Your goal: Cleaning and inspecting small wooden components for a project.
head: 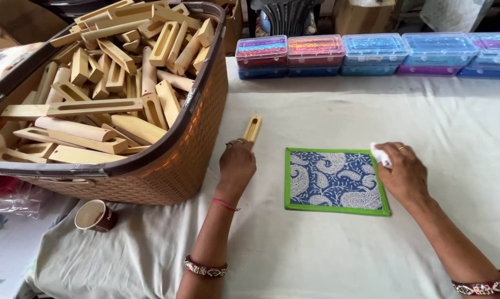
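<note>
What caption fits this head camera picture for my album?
Left hand holds a slotted wooden piece beside a full basket; right hand pinches white cloth over a paisley mat.

5 clear-lidded plastic boxes (372, 53), pink to blue, along table's (294, 254) far edge

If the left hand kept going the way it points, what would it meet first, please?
Holding a wooden stick, the left hand points up the cloth; probably the coloured boxes first, though depth is unclear.
</note>
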